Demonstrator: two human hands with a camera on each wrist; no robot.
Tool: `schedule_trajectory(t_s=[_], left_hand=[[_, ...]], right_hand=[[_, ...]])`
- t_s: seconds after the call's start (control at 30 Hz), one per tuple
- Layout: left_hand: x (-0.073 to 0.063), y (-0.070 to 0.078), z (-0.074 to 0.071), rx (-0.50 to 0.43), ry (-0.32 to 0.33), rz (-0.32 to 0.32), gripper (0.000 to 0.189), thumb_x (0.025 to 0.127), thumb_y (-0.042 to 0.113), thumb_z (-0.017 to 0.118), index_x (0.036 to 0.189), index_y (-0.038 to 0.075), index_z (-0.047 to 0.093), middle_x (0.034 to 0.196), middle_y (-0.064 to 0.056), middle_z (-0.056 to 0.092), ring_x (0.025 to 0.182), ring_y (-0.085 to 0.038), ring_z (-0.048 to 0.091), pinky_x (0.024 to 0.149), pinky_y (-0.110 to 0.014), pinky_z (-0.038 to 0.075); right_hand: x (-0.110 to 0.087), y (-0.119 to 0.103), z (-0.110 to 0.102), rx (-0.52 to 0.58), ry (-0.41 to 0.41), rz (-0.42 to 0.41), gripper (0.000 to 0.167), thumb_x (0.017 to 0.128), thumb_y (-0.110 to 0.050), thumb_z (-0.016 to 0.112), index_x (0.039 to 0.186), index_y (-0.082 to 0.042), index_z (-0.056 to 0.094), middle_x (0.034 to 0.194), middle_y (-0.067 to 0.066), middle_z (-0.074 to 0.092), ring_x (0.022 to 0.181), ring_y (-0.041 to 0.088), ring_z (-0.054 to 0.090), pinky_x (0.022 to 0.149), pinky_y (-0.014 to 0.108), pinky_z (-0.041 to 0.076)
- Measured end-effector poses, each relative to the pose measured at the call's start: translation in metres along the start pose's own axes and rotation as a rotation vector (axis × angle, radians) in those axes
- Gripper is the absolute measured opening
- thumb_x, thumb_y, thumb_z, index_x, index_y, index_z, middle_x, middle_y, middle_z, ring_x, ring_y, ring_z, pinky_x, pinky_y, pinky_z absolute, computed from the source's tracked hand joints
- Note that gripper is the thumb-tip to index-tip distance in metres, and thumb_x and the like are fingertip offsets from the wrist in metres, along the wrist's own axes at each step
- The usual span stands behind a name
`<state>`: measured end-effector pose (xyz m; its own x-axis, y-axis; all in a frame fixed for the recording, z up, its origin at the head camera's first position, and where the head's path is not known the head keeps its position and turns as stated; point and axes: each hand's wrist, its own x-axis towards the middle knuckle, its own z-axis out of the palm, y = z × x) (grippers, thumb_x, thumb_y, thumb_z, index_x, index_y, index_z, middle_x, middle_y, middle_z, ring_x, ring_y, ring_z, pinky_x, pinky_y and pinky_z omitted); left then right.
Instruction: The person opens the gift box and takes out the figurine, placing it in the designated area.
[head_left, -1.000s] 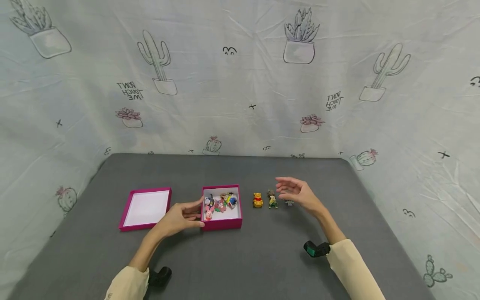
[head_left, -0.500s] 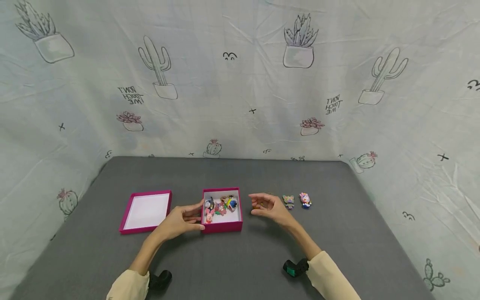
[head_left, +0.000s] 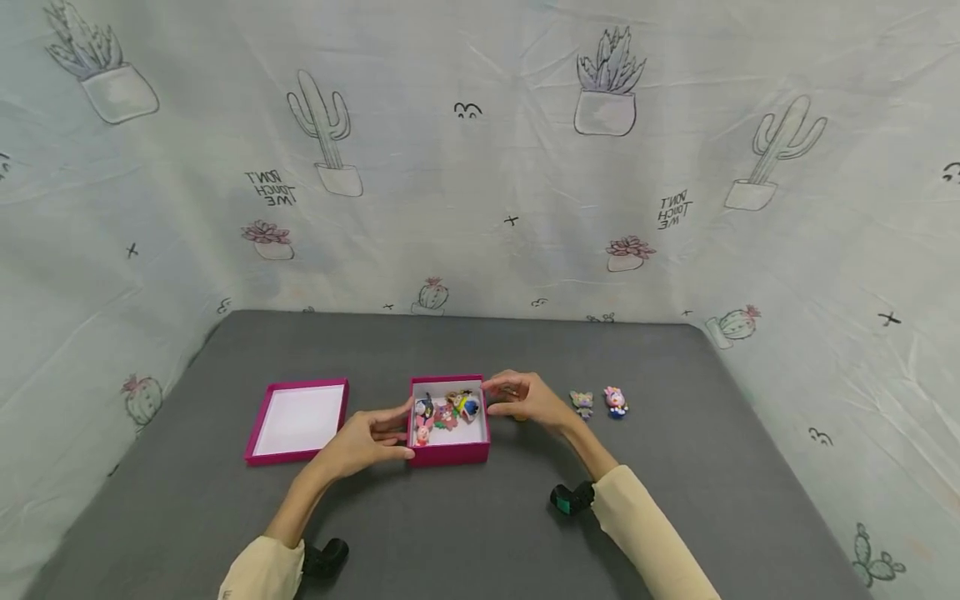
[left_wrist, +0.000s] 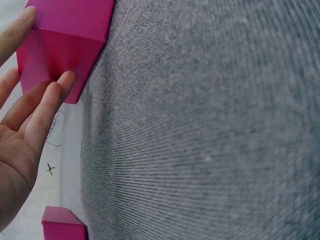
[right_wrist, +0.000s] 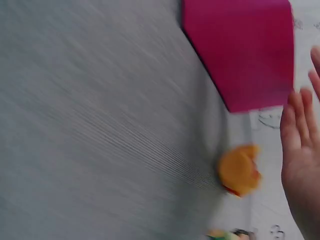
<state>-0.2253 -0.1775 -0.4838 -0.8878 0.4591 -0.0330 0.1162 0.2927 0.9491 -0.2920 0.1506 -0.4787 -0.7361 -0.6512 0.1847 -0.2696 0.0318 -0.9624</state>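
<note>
A magenta box (head_left: 450,454) with a white inside holds several small toy figurines, among them a pink piglet (head_left: 423,431) at its front left corner and a yellow and blue figurine (head_left: 467,406). My left hand (head_left: 363,442) rests along the box's left wall, thumb near the front corner and fingers fairly straight against the side. At the box's right wall is my right hand (head_left: 528,398), fingers extended beside it with nothing visible in them. Under that hand stands an orange bear figurine (right_wrist: 239,170), mostly hidden in the head view.
The box's lid (head_left: 300,421) lies inside up to the left. To the right stand a grey-green figurine (head_left: 582,404) and a pink and white figurine (head_left: 616,402). Another figurine with green (right_wrist: 227,234) shows beyond the bear in the right wrist view. A patterned curtain (head_left: 480,167) rises behind the table.
My right hand has swept left from above the right-hand figurines, past the bear, to the box's right wall. The left hand has stayed against the box.
</note>
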Motion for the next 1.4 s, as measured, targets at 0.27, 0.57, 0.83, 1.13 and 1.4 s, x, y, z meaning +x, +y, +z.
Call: schedule_trajectory(t_s=[0.27, 0.57, 0.83, 1.13, 1.4], left_hand=[[-0.002, -0.001, -0.001, -0.005, 0.032, 0.002, 0.079, 0.077, 0.023, 0.081, 0.143, 0.002, 0.042, 0.143, -0.028, 0.041, 0.112, -0.033, 0.06, 0.09, -0.033, 0.052], [0.001, -0.001, 0.006, -0.029, 0.022, 0.015, 0.077, 0.078, 0.021, 0.081, 0.142, 0.002, 0.043, 0.139, -0.025, 0.047, 0.118, -0.032, 0.056, 0.091, -0.032, 0.051], [0.001, -0.003, 0.002, 0.002, 0.03, 0.004, 0.076, 0.078, 0.024, 0.081, 0.142, 0.004, 0.045, 0.139, -0.024, 0.047, 0.116, -0.031, 0.058, 0.091, -0.034, 0.052], [-0.002, 0.001, 0.002, -0.003, 0.043, -0.018, 0.075, 0.078, 0.022, 0.081, 0.142, 0.004, 0.045, 0.14, -0.025, 0.045, 0.116, -0.033, 0.058, 0.09, -0.035, 0.052], [-0.001, 0.0, 0.002, -0.013, 0.039, -0.011, 0.076, 0.077, 0.022, 0.081, 0.142, 0.003, 0.045, 0.142, -0.026, 0.043, 0.116, -0.034, 0.058, 0.09, -0.033, 0.052]], right_hand=[[0.05, -0.023, -0.026, -0.111, -0.326, 0.065, 0.031, 0.085, 0.003, 0.069, 0.111, 0.018, 0.06, 0.111, 0.034, 0.061, 0.099, 0.027, 0.065, 0.086, 0.039, 0.055], [0.082, -0.036, -0.021, -0.21, -0.516, 0.187, 0.025, 0.082, 0.009, 0.069, 0.106, 0.014, 0.066, 0.108, 0.03, 0.064, 0.101, 0.036, 0.065, 0.084, 0.037, 0.056], [0.094, -0.039, -0.01, -0.302, -0.575, 0.163, 0.022, 0.081, 0.01, 0.07, 0.103, 0.014, 0.067, 0.103, 0.027, 0.067, 0.097, 0.035, 0.065, 0.082, 0.032, 0.057], [0.095, -0.044, 0.004, -0.489, -0.585, 0.097, 0.021, 0.08, 0.006, 0.073, 0.101, 0.008, 0.071, 0.1, 0.018, 0.071, 0.093, 0.024, 0.068, 0.08, 0.022, 0.055], [0.095, -0.055, 0.023, -0.677, -0.574, 0.103, 0.019, 0.081, 0.003, 0.074, 0.1, 0.002, 0.071, 0.097, 0.014, 0.07, 0.085, 0.021, 0.067, 0.071, 0.02, 0.054]])
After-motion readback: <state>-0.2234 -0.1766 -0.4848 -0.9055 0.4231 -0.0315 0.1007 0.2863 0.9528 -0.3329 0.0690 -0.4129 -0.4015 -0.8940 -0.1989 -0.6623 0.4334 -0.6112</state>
